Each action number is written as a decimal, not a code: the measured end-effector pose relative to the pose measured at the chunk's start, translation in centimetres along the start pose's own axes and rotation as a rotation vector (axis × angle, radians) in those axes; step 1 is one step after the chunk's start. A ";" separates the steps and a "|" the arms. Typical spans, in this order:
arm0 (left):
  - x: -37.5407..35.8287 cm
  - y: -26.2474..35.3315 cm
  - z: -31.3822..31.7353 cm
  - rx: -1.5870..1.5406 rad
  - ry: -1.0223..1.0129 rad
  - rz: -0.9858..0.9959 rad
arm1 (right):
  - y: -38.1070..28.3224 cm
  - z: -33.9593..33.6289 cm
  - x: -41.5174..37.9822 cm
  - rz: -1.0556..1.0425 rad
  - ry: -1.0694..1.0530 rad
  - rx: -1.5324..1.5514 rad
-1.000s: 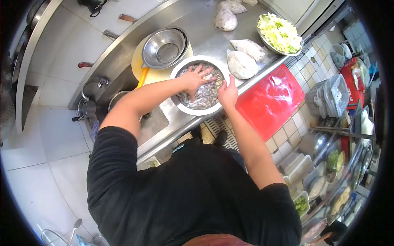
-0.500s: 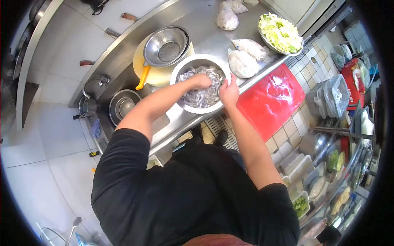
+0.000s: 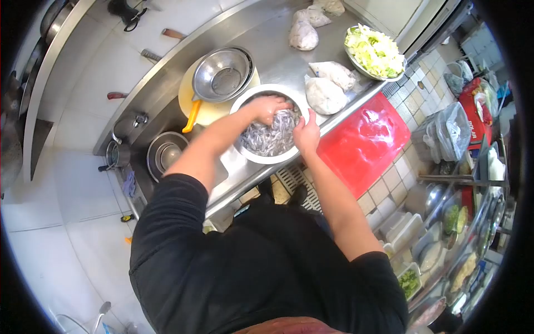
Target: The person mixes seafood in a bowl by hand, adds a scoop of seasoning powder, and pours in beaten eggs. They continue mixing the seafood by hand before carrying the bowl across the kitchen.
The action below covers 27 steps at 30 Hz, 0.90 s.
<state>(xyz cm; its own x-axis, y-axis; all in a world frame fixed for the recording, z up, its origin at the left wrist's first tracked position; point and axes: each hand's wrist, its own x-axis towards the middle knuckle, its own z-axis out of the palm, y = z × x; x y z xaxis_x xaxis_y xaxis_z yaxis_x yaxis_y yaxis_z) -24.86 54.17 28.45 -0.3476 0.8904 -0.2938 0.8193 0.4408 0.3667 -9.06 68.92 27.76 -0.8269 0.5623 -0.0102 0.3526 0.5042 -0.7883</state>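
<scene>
A white bowl [image 3: 267, 160] stands at the front edge of the steel counter, filled with many small, shiny grey strip-like pieces [image 3: 270, 139] whose kind I cannot make out. My left hand [image 3: 271, 108] is inside the bowl, on the far part of the pieces. Its fingers are stretched out and slightly apart, with some tips partly hidden. My right hand [image 3: 307, 132] grips the right rim, thumb on the inner side. Behind and left of the bowl, a metal strainer [image 3: 223, 75] with an orange handle [image 3: 192, 116] rests on a round yellowish board [image 3: 186, 92].
Bagged white lumps [image 3: 325, 96] lie right of the bowl, near a bowl of chopped lettuce-like greens [image 3: 375, 51]. At left is a sink with nested metal bowls [image 3: 167, 153] under a tap [image 3: 139, 119]. A red sheet-like surface [image 3: 364, 147] lies below the counter's right front.
My left hand has shifted toward the far left of the bowl, and its fingers have spread from a more curled shape. The grey pieces have been stirred. My right hand keeps the rim.
</scene>
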 end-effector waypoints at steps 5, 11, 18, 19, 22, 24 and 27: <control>6.5 -3.0 9.6 -0.228 0.176 -0.653 | -0.3 -0.4 -0.1 0.025 -0.027 0.006; 1.2 2.4 3.0 -0.241 -0.236 -0.604 | -0.5 -0.4 0.1 0.016 -0.001 -0.008; -7.0 6.6 1.5 0.344 -0.207 -0.272 | -0.4 -0.6 0.2 0.020 -0.022 0.015; -6.9 6.5 1.8 0.357 -0.236 -0.287 | -0.2 -0.4 0.2 0.008 -0.019 0.017; -3.0 4.5 5.3 0.283 -0.221 -0.516 | 0.0 0.0 0.2 0.014 -0.001 0.009; -0.6 0.9 9.4 0.086 -0.173 -0.679 | 0.4 0.3 0.3 -0.014 0.013 0.022; 2.0 -2.8 13.5 -0.193 0.047 -0.824 | 0.1 0.0 0.4 -0.017 0.008 0.013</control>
<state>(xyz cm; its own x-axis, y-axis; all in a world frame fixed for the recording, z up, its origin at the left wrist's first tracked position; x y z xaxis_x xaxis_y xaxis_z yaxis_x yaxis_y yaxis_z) -21.73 53.17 14.94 -0.8214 0.2777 -0.4982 0.2048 0.9588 0.1968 -9.32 69.17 27.72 -0.8291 0.5590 0.0084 0.3325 0.5053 -0.7963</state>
